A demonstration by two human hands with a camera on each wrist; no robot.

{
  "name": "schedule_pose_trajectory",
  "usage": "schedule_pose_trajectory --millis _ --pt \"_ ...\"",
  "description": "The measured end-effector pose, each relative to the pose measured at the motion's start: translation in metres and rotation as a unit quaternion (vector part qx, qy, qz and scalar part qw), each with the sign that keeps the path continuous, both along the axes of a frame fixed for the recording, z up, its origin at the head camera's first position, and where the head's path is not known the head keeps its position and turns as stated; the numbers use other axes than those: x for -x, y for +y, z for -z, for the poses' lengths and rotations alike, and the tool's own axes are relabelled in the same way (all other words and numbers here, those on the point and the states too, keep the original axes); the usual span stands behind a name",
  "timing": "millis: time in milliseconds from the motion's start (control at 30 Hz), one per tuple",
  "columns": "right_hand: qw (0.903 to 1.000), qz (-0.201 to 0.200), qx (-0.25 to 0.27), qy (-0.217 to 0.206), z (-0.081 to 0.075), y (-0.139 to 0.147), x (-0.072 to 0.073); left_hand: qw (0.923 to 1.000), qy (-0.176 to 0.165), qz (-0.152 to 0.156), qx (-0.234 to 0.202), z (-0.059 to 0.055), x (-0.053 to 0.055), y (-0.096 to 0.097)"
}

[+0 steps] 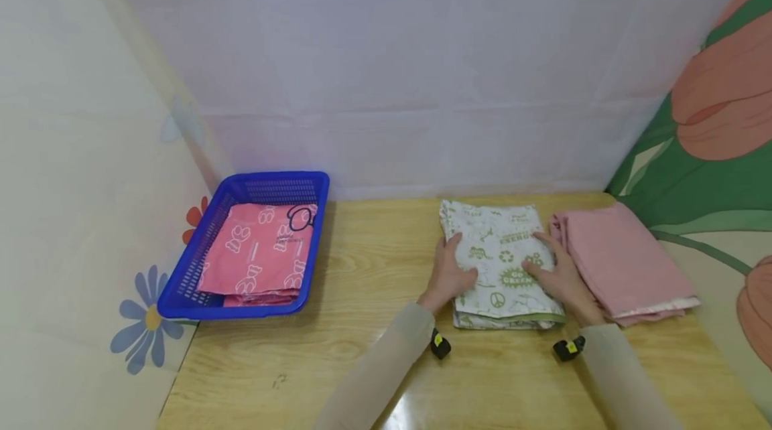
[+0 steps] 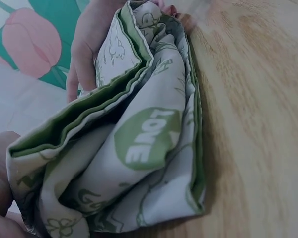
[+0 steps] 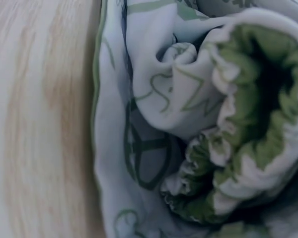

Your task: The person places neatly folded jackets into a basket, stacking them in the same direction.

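Observation:
In the head view a folded white cloth bundle [image 1: 500,262] with green print lies on the table, between both hands. My left hand [image 1: 449,272] grips its left side, thumb on top. My right hand [image 1: 563,276] holds the right side the same way. The left wrist view shows the layered, green-edged folds [image 2: 144,139] of the bundle, partly gaping. Gathered green-lined openings [image 3: 253,114] show among the folds in the right wrist view. Where the fingers reach under the cloth is hidden.
A blue plastic basket [image 1: 241,312] at the left holds folded pink printed cloth [image 1: 259,249]. Folded plain pink cloth [image 1: 621,259] lies just right of my right hand. The wooden table [image 1: 374,256] meets a white back wall [image 1: 398,82] and printed side panels.

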State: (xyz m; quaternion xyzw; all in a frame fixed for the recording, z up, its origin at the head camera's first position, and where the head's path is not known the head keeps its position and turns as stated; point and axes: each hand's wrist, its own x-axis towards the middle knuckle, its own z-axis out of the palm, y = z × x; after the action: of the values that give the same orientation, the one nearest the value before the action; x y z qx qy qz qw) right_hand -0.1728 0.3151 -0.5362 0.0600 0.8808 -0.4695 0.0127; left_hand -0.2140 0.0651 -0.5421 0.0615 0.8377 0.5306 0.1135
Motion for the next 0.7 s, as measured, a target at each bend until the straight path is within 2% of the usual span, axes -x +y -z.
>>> schedule_pose_trajectory --millis 200,333,400,700 --pt "1.0 0.006 0.006 0.0 -0.001 -0.001 -0.001 0.9999 -0.015 0.001 0.007 0.0 0.001 -0.001" --pt "0.9998 0.011 0.009 0.015 -0.001 -0.001 -0.002 0.9994 -0.034 -0.004 0.001 -0.001 0.002 -0.003" --pt "0.9995 0.015 0.006 0.029 -0.002 -0.002 -0.002 0.9989 -0.044 -0.004 -0.015 -0.002 0.003 -0.004" --pt "0.9979 0.022 0.026 0.056 -0.004 -0.004 -0.003 0.998 -0.045 0.01 -0.044 -0.005 0.008 -0.011"
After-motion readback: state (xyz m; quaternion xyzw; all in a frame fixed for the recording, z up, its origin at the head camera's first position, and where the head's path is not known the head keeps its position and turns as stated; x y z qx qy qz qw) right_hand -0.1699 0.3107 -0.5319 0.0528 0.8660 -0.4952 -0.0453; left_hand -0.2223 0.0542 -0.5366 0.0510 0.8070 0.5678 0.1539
